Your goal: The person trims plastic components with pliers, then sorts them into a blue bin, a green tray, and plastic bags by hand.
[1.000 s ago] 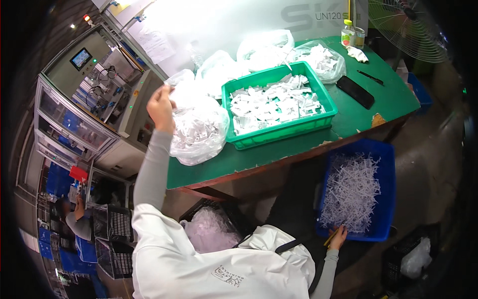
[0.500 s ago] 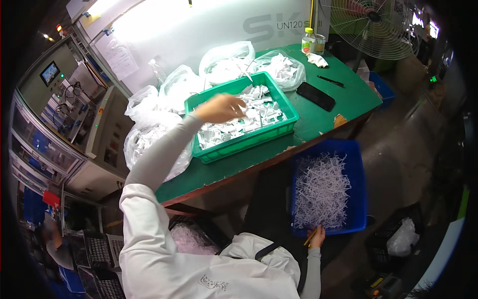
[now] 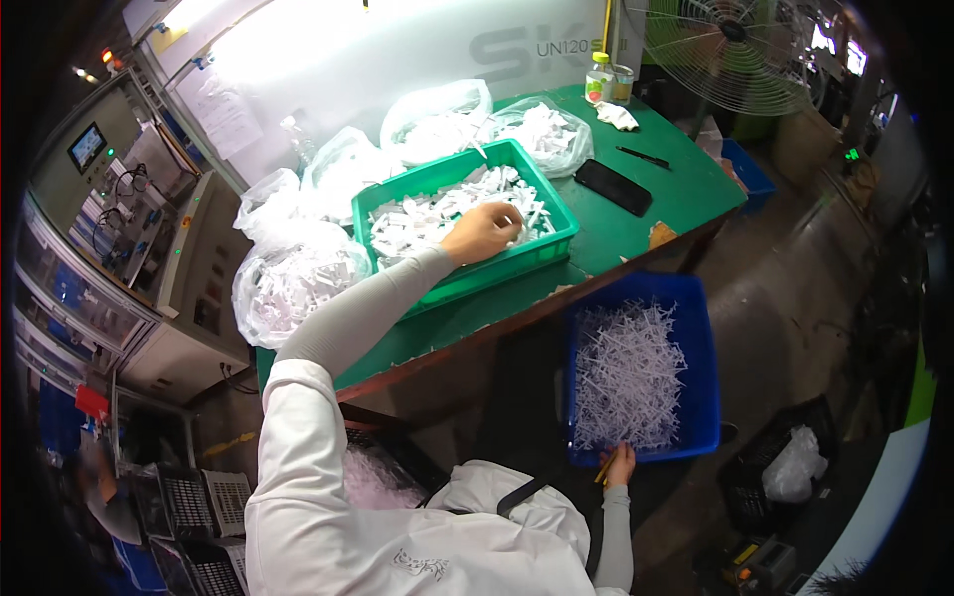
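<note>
My left hand [image 3: 483, 232] reaches into the green crate [image 3: 477, 279] on the table, low over a heap of small white plastic parts [image 3: 409, 224]. Its fingers curl inward; whatever they grip, if anything, is hidden. Down by the near edge of the blue bin [image 3: 702, 377], my right hand [image 3: 620, 464] is closed round a slim yellow tool [image 3: 602, 468] whose exact kind I cannot make out. Thin white plastic sticks [image 3: 628, 377] fill much of that bin.
Clear bags [image 3: 298, 283] of white parts line the crate's left and far sides. A phone [image 3: 613, 188], a pen [image 3: 642, 157] and a bottle [image 3: 598, 78] stand or lie on the table's right. A fan [image 3: 730, 40] is beyond; a black basket [image 3: 780, 467] sits on the floor.
My left hand has lowered and come nearer, to the crate's near right part. My right hand still holds the yellow tool by the blue bin. The whole view has shifted slightly.
</note>
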Available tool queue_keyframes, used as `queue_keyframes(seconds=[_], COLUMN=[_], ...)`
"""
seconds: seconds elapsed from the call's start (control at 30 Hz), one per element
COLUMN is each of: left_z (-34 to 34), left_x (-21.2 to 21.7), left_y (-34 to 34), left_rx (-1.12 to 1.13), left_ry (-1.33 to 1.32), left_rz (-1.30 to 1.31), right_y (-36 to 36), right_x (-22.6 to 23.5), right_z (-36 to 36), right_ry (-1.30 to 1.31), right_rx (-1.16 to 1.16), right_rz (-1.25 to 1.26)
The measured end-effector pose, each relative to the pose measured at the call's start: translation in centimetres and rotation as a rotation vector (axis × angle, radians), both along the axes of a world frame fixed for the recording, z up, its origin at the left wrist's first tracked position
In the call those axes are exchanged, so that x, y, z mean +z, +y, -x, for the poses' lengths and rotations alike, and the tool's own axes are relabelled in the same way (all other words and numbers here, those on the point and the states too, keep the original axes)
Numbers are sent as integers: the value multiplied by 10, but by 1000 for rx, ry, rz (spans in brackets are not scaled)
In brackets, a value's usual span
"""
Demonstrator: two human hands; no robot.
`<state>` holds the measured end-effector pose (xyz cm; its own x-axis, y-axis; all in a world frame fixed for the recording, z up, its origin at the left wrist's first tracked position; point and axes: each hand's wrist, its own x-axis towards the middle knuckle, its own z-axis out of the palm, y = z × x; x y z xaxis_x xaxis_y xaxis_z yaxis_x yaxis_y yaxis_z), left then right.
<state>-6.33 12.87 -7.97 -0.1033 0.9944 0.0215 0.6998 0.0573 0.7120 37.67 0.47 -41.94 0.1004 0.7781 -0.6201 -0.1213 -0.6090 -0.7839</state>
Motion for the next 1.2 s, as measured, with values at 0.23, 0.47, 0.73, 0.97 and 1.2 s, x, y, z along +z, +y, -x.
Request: queue_keyframes(seconds=[0.23,0.47,0.73,0.97,1.2], left_z=[17,24,42,70,52], left_x=[8,31,30,7,12], left_y=[-5,-9,0,-14,-31], left_rx=[382,402,369,200,148], left_ry=[-246,-498,-431,-236,147], left_rz=[-438,-512,-597,-391,-218], right_y=[0,-2,1,-2,-1], right_x=[-2,0,0,6,4], right_z=[-7,-2,-2,-3,-2], right_ry=[54,31,64,65,60], right_rx=[-53,-81,-74,-92,-73], right_rz=[3,6,-1,25,40])
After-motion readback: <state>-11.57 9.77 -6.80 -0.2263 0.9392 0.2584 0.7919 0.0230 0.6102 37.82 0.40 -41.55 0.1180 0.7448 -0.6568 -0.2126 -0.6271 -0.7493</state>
